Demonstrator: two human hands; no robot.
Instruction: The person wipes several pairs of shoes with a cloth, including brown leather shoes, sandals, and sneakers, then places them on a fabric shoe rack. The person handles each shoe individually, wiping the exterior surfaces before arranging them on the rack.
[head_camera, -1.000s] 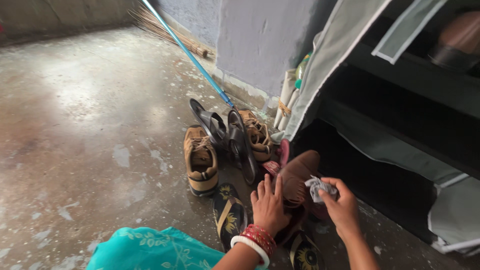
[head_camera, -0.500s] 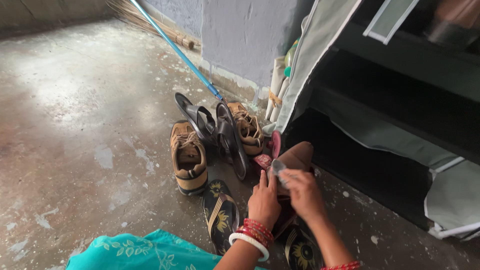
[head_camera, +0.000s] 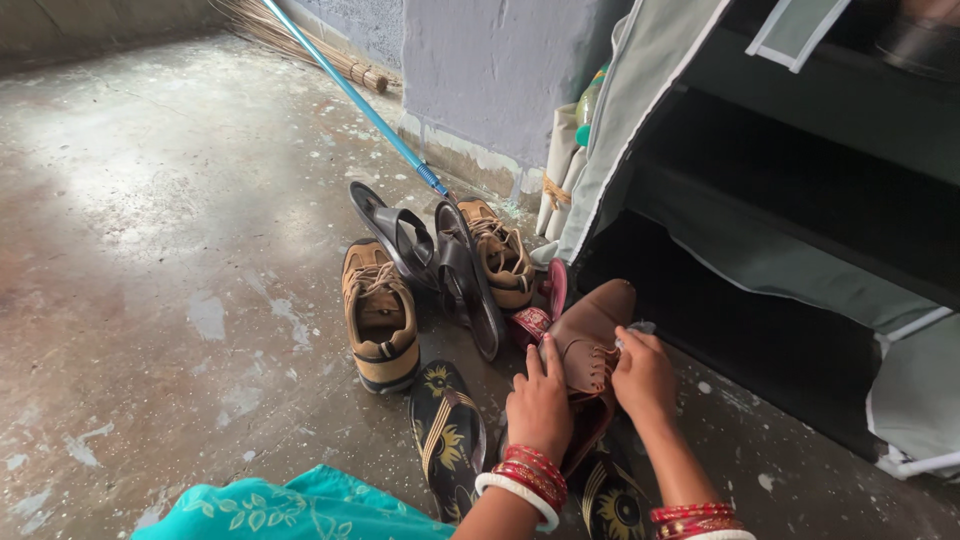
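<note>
My left hand (head_camera: 540, 404) rests on the near side of a brown leather shoe (head_camera: 592, 330), fingers spread over it and steadying it. My right hand (head_camera: 643, 372) presses a small pale cloth (head_camera: 640, 329) against the shoe's right side near the laces; most of the cloth is hidden under the fingers. The shoe points away from me, toward a fabric-covered shoe rack. Red and white bangles circle both wrists.
On the concrete floor (head_camera: 150, 220) lie tan sneakers (head_camera: 378, 318) (head_camera: 500, 252), black sandals (head_camera: 440, 265), a maroon slipper (head_camera: 540, 310) and black patterned slippers (head_camera: 448, 435). A blue-handled broom (head_camera: 350, 95) leans at the wall. The grey rack's dark shelves (head_camera: 800, 200) stand right.
My right hand, which held the cloth up above the shoe, has come down onto the shoe's right side. My left hand stayed on the shoe.
</note>
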